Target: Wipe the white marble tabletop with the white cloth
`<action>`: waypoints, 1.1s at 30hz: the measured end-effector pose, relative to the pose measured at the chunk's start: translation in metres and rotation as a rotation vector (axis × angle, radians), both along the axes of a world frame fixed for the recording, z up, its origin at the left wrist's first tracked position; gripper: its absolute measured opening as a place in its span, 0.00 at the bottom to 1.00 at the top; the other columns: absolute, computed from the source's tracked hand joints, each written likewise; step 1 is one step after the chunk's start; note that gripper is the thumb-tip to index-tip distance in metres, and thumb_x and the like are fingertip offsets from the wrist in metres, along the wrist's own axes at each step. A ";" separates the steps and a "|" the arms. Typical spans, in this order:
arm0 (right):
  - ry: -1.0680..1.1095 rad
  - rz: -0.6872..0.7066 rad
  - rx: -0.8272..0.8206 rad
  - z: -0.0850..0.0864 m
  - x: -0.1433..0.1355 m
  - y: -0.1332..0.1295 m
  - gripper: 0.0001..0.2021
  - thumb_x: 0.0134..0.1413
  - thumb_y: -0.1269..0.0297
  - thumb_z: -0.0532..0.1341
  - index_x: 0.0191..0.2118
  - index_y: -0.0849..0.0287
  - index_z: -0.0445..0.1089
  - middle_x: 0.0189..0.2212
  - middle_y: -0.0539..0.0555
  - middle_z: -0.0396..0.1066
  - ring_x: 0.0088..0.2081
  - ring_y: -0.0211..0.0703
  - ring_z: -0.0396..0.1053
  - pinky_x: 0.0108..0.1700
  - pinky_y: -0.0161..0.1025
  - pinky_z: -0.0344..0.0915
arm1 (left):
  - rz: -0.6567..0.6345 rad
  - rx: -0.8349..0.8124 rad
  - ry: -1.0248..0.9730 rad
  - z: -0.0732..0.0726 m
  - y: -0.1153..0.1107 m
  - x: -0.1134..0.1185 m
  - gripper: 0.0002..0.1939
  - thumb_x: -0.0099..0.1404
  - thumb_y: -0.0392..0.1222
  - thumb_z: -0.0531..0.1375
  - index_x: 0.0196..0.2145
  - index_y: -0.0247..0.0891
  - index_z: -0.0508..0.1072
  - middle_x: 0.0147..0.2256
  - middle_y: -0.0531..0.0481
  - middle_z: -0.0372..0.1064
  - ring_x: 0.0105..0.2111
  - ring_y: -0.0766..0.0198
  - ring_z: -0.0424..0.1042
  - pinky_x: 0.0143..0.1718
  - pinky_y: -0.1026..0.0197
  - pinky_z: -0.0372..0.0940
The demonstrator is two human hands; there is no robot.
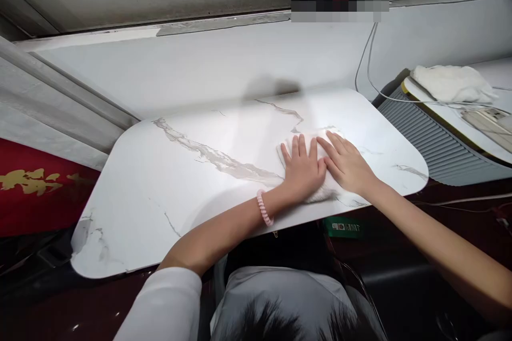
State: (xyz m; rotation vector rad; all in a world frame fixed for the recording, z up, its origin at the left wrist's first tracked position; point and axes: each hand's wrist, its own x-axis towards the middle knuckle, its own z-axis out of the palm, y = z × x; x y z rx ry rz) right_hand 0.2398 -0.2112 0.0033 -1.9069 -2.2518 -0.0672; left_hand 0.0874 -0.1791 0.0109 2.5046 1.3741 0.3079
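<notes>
A white cloth (322,195) lies on the marble-patterned white tabletop (224,213), right of its middle. My left hand (303,168) presses on it with fingers spread, a pink coiled band round the wrist. Beside it, my right hand (347,164) rests flat over the cloth's right part, fingers stretched out. The two hands nearly meet at the thumbs. Most of the cloth is hidden under them, and neither hand is closed round it.
To the right stands a grey ribbed cabinet (432,144) bearing a folded white towel (454,82) and a phone-like object (490,122). White cables (370,58) hang behind the table. A red cloth (44,192) with gold marks is at left. A green box (343,227) sits below the front edge.
</notes>
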 end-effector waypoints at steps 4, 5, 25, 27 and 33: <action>-0.014 -0.073 -0.037 0.005 0.009 -0.056 0.28 0.66 0.58 0.40 0.70 0.53 0.44 0.70 0.56 0.41 0.69 0.56 0.43 0.64 0.60 0.51 | -0.126 -0.068 -0.044 0.002 -0.042 0.009 0.31 0.72 0.49 0.43 0.68 0.33 0.47 0.69 0.36 0.39 0.69 0.45 0.34 0.65 0.34 0.33; -0.015 -0.090 -0.042 0.005 0.011 -0.062 0.28 0.66 0.58 0.41 0.70 0.52 0.43 0.70 0.56 0.41 0.69 0.56 0.43 0.64 0.60 0.51 | -0.139 -0.077 -0.047 0.002 -0.046 0.011 0.31 0.72 0.48 0.43 0.68 0.33 0.47 0.69 0.36 0.38 0.69 0.45 0.33 0.65 0.34 0.33; 0.093 -0.207 0.015 0.000 0.038 0.159 0.27 0.64 0.59 0.44 0.66 0.59 0.56 0.66 0.63 0.54 0.66 0.58 0.50 0.63 0.58 0.49 | -0.079 0.073 0.006 -0.002 0.176 0.053 0.26 0.72 0.47 0.44 0.65 0.43 0.56 0.66 0.46 0.52 0.66 0.59 0.49 0.66 0.49 0.40; 0.091 -0.196 0.022 0.001 0.040 0.171 0.26 0.64 0.60 0.44 0.65 0.59 0.56 0.65 0.63 0.54 0.65 0.57 0.51 0.63 0.56 0.50 | -0.051 0.112 -0.001 -0.004 0.185 0.058 0.26 0.72 0.46 0.43 0.65 0.42 0.57 0.65 0.46 0.53 0.65 0.58 0.50 0.66 0.48 0.41; 0.055 -0.173 0.016 0.002 0.046 0.166 0.27 0.66 0.59 0.43 0.67 0.60 0.54 0.67 0.64 0.51 0.67 0.57 0.49 0.63 0.57 0.50 | -0.007 0.147 0.017 -0.005 0.180 0.067 0.26 0.71 0.44 0.42 0.65 0.40 0.56 0.66 0.45 0.52 0.66 0.56 0.49 0.66 0.46 0.42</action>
